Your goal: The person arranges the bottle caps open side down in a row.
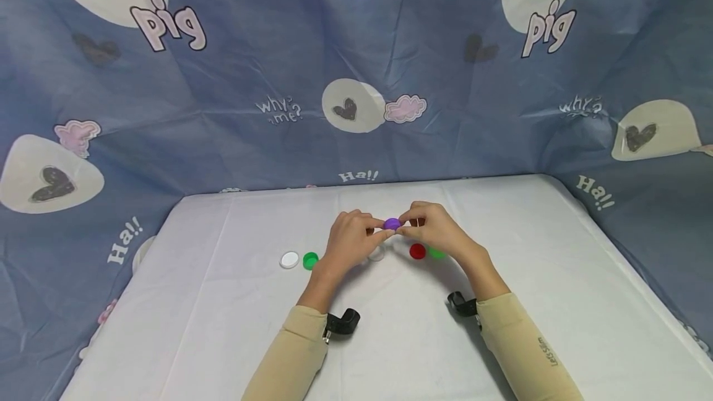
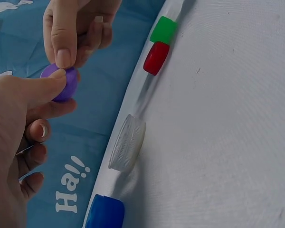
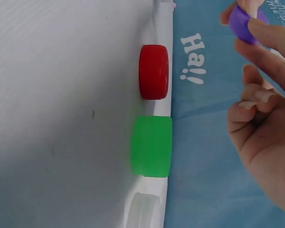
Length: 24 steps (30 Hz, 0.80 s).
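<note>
A small round purple bottle cap (image 1: 392, 224) is held up above the white table between both hands. My left hand (image 1: 351, 237) pinches its left side with thumb and forefinger. From the right, the thumb and forefinger of my right hand (image 1: 437, 228) pinch the same cap. In the left wrist view both thumbs press on the face of the purple cap (image 2: 65, 84). The other fingers of the right hand (image 3: 270, 123) curl loosely under it in the right wrist view.
On the white table (image 1: 223, 314) lie a white cap (image 1: 289, 259), a green cap (image 1: 310, 260), a clear cap (image 1: 376, 254), a red cap (image 1: 417, 251) and a light green cap (image 1: 437, 253). A blue cap (image 2: 105, 212) shows in the left wrist view. Behind hangs a blue printed cloth (image 1: 267, 153).
</note>
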Motion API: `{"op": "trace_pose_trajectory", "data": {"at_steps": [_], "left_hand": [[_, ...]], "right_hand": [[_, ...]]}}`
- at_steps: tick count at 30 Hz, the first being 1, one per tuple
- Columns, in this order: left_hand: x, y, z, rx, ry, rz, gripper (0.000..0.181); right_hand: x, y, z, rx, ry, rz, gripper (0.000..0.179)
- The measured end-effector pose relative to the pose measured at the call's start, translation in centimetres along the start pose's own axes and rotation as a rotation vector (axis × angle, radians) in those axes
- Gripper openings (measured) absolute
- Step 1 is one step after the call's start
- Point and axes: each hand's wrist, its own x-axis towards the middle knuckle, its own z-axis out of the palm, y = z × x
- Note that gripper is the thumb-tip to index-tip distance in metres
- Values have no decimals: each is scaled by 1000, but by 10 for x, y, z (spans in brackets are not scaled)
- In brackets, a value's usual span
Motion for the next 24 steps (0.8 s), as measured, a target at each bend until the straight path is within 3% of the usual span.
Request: {"op": "trace_pose_trajectory", "data": {"at_steps": [5, 9, 18, 24], "left_hand": [[-2, -2, 0, 61, -7, 21, 33], [-2, -3, 0, 92, 31, 72, 41], [0, -1, -1, 47, 131, 222, 42], [-1, 0, 0, 51, 142, 235, 40]], "right_hand": [[-1, -1, -3, 59, -34, 60, 9], [-1, 0, -7, 169, -71, 121, 10], [-2, 4, -12, 282, -161, 230, 17], [-4, 5, -12, 307, -185, 257, 18]]}}
